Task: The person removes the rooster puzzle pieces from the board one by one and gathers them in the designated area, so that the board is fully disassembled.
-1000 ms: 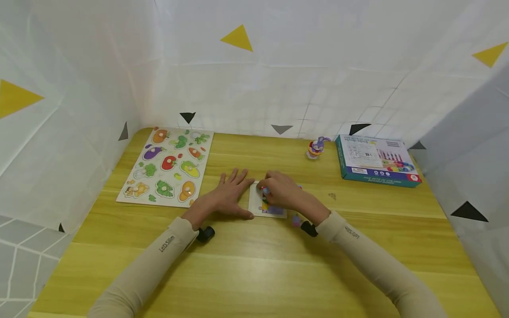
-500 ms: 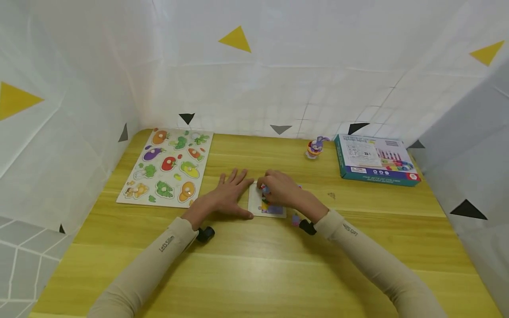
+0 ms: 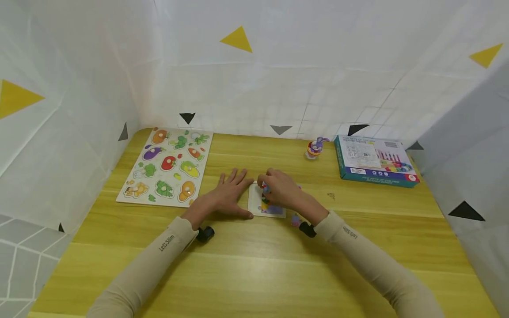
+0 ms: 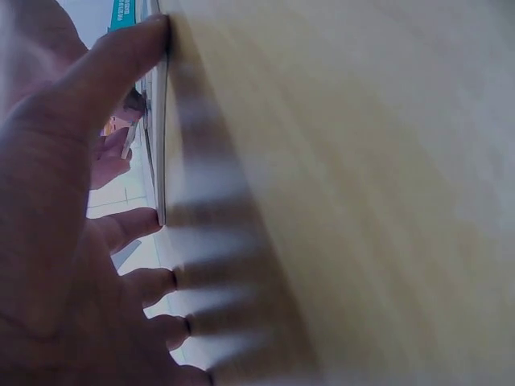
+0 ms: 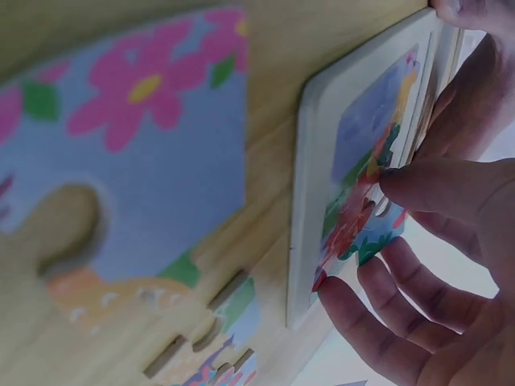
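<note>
A small wooden jigsaw board [image 3: 255,201] with a pale frame lies on the table, its colourful picture partly covered by my right hand [image 3: 281,189]. In the right wrist view, the thumb and fingertips of that hand pinch a blue and green puzzle piece [image 5: 375,241], tilted over the laid pieces. My left hand [image 3: 227,197] rests spread on the table, thumb and index fingertip touching the left edge of the board. Beside the board in the right wrist view lie a large-looking loose puzzle piece [image 5: 189,173] with pink flowers and further loose pieces [image 5: 233,330].
A vegetable peg puzzle [image 3: 176,176] lies at the left. Towards the back stand a purple rabbit figure [image 3: 317,146] and a flat teal toy box [image 3: 375,161]. White sheeting [image 3: 254,97] closes off the table's far side.
Both hands stay almost where they were. The right hand's fingers shift very slightly over the board; the board itself has not visibly moved.
</note>
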Demonstrator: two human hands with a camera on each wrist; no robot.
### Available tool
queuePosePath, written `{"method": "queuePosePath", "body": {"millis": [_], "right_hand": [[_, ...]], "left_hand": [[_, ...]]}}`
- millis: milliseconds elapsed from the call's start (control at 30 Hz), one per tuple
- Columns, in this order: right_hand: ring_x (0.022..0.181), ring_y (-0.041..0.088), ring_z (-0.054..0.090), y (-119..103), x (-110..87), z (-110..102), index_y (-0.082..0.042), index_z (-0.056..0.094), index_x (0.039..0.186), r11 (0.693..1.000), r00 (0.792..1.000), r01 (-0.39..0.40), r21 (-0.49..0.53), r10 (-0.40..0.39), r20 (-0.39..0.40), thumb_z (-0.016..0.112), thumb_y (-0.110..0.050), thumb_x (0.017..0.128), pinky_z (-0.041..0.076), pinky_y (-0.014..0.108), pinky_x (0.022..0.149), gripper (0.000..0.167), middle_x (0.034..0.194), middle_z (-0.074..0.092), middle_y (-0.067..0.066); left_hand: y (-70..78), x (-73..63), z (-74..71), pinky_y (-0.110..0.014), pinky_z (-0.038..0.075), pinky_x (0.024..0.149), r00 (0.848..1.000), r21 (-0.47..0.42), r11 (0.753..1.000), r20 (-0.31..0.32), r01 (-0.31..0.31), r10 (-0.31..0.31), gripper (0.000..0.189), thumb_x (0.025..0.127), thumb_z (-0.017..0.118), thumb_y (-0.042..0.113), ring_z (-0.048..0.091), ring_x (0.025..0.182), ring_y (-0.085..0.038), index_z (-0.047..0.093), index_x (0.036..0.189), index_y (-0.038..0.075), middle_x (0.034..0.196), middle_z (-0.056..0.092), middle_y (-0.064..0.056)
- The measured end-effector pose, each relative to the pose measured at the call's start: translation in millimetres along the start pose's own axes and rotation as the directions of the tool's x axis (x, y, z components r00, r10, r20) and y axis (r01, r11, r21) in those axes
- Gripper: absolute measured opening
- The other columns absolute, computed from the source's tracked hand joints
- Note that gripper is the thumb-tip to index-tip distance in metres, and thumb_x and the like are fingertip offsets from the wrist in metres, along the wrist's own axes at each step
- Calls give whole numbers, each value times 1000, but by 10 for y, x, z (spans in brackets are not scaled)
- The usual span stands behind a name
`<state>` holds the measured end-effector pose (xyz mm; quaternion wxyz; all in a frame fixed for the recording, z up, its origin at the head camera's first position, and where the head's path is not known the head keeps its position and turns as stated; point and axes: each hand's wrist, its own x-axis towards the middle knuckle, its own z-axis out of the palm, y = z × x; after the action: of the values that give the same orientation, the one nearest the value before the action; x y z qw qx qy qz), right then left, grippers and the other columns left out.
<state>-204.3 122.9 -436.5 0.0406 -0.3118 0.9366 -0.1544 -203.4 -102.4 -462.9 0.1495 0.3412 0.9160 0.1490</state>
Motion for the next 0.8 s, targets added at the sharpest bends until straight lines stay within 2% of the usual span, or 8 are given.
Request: {"method": "queuePosePath", "body": {"millis": [500,800], "right_hand": [[80,19,56,35,-46,38,-7,71,104,999,995,6,32,-3,-97,79,-12,84,51,36,71,22,96,62,7],[80,21,54,78,-118,16,-7,72,96,996,978,75,46,-64,-199,82,-8,79,49,37,70,20,93,62,8]], "left_hand": [[-11,-6,0,-71,0,111,1000,10,1000,12,-10,10,111,78,70,72,-5,149,-44,21,161,16,166,0,-18],[-15,0,10,-72,1,110,1000,17,1000,12,-8,8,110,79,69,72,-5,149,-45,22,161,16,166,0,-19]]}}
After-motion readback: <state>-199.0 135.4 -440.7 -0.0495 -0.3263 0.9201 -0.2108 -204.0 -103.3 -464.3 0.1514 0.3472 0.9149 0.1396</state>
